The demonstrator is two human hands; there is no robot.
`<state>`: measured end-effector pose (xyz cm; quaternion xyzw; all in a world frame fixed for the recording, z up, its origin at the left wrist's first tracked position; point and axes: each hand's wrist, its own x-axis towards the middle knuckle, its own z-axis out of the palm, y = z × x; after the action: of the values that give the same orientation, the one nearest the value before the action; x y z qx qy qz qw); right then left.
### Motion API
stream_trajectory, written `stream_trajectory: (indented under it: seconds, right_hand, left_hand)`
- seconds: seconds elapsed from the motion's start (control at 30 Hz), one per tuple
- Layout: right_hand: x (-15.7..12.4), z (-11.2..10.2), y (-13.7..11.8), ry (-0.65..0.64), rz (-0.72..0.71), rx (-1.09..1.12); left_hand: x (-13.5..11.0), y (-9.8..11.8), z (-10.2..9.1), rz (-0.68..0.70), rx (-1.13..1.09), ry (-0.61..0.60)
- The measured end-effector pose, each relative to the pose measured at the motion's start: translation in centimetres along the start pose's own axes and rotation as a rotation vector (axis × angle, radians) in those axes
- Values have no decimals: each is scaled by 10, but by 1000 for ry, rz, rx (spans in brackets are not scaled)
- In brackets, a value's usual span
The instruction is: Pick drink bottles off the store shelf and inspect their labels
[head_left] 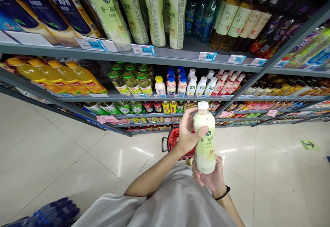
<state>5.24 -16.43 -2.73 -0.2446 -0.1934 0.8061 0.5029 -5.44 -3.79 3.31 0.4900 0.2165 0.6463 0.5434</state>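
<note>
Milk-tea bottle (205,141) in both hands, drinks shelf (154,57) ahead
Left hand (188,132) gripping bottle body, right hand (208,177) cupping base; red shopping basket (170,140) just behind

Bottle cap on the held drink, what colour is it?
The bottle cap is white, clearest in the head view.

Right at centre, the left hand (187,134) covers part of the label on the pale green drink bottle (205,148), and the fingers of the right hand (208,177) vanish behind it! The red shopping basket (173,143) is mostly blocked by both hands. Up at twelve o'clock, the top-shelf bottles (154,10) lose their caps to the frame edge; at seven, a blue-wrapped pack (48,213) runs off the bottom. The shelf price tags (207,56) are too small to read fully.
</note>
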Motion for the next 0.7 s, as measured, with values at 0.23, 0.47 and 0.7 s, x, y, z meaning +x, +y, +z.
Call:
stream_trajectory:
  seconds: [0.23, 0.47, 0.7]
  right_hand:
    - [-1, 2, 0, 22, 3, -1]
    - [-1, 2, 0, 27, -2, -8]
    - [-3, -1, 5, 44, -3, 11]
  left_hand:
    - [-1, -2, 0, -28, -13, 54]
    - [-3, -2, 0, -53, -26, 73]
    - [-4, -3, 0, -64, -27, 79]
